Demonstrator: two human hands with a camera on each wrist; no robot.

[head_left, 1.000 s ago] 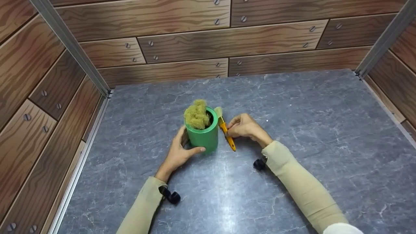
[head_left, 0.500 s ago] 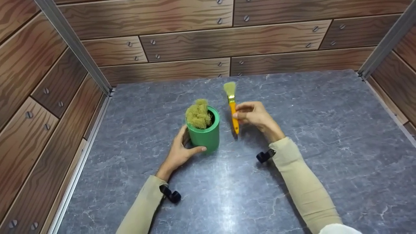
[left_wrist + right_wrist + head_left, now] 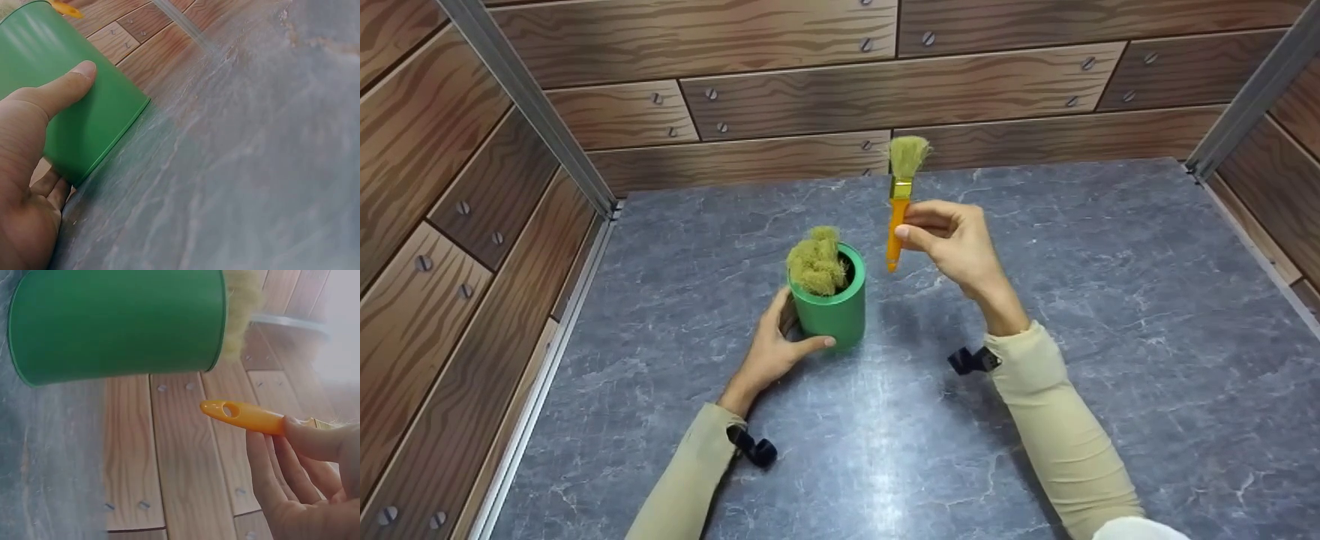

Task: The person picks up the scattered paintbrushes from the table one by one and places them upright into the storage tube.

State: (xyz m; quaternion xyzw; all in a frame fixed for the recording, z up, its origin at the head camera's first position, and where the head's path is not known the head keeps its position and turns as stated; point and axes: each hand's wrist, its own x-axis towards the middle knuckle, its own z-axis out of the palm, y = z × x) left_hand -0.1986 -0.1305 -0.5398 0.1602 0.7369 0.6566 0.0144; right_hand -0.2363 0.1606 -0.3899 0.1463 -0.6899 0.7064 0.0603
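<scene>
A green cylindrical pot [image 3: 832,319] stands upright on the grey marbled table. Fluffy yellow-green moss [image 3: 816,262] fills the left of its mouth, and the inside looks dark beside it. My left hand [image 3: 771,352] grips the pot low on its left side, thumb across the front; its other fingers are partly hidden behind. To the right of the pot, my right hand [image 3: 960,240] pinches a paintbrush [image 3: 897,217] by its orange handle, bristles up. In the right wrist view the handle end with its hole [image 3: 230,409] points toward the pot, apart from it.
Wood-patterned panels [image 3: 810,97] wall in the back and both sides of the table [image 3: 697,240]. Metal corner posts [image 3: 529,105] rise at the rear left and rear right. Each wrist wears a small black camera [image 3: 754,448].
My right hand has picked the paintbrush up from beside the pot and raised it away from me, turning it near upright. My left hand and the pot have stayed put.
</scene>
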